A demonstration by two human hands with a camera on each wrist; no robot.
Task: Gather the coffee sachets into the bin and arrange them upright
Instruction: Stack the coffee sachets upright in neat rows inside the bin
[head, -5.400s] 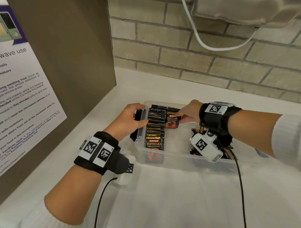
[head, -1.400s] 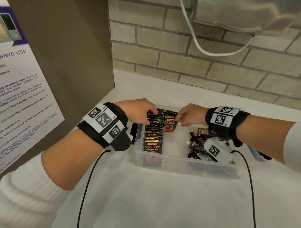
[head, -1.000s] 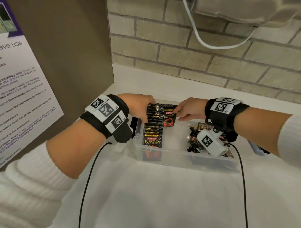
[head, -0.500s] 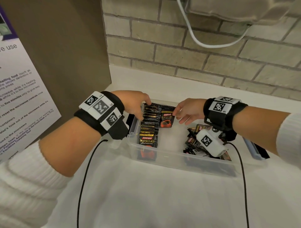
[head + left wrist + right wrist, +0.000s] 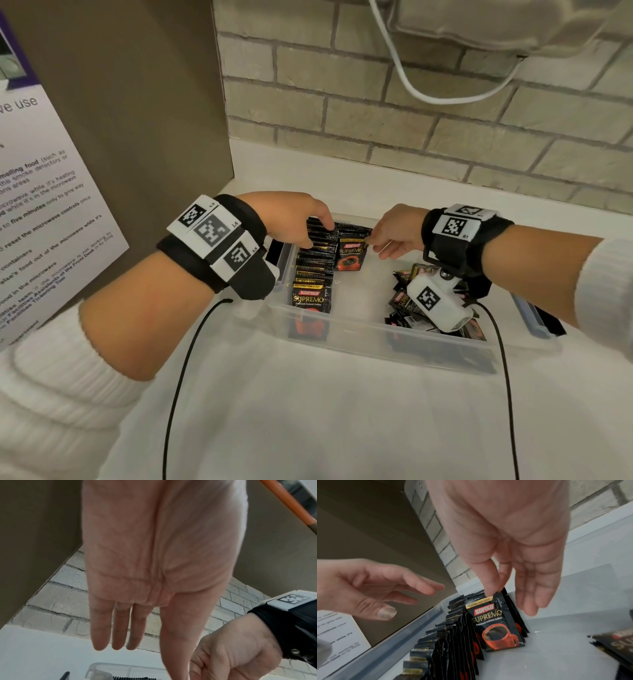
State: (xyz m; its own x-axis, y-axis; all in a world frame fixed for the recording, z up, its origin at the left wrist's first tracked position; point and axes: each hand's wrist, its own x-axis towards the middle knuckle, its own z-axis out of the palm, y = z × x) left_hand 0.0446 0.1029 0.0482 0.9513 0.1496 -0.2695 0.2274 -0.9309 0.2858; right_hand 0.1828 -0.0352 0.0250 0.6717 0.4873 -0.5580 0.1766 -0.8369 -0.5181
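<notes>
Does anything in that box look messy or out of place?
Yes. In the clear plastic bin, a loose heap of black coffee sachets lies jumbled flat at the right end, while the black sachets on the left stand in a neat upright row.

I see bare floor in the middle of the clear bin (image 5: 359,346), between the upright sachet row (image 5: 313,270) along its left wall and the loose sachet pile (image 5: 407,305) at right. My left hand (image 5: 291,219) and right hand (image 5: 397,233) crowd the far end. The brown panel (image 5: 137,137) stands close on the left.
</notes>
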